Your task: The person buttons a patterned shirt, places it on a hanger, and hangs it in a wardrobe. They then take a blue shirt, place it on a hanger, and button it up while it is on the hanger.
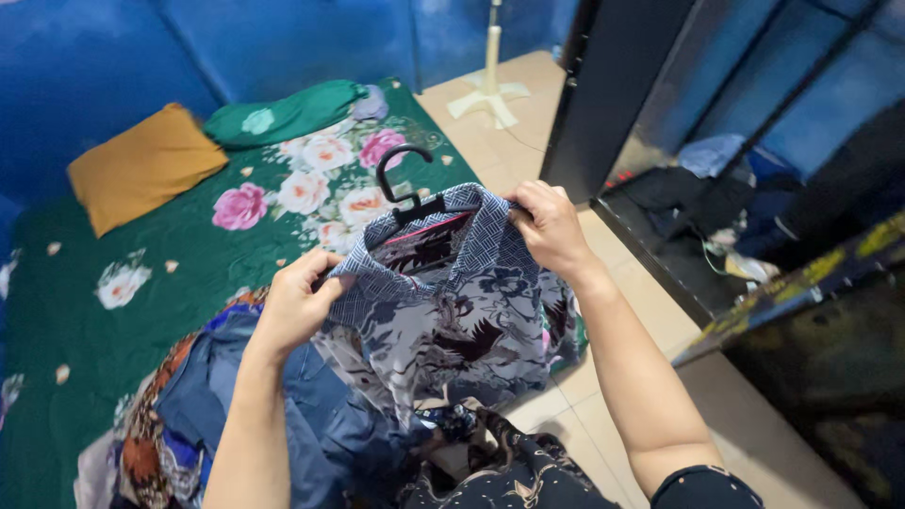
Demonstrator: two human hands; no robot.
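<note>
Both hands [297, 302] [549, 226] grip shirt [452, 302] above bed edge [528, 377].

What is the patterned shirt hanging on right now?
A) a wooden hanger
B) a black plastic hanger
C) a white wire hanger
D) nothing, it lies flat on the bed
B: the black plastic hanger sits inside the collar of the patterned shirt, its hook sticking up, while the left hand and right hand each pinch a shoulder above the green floral bedspread.
</note>
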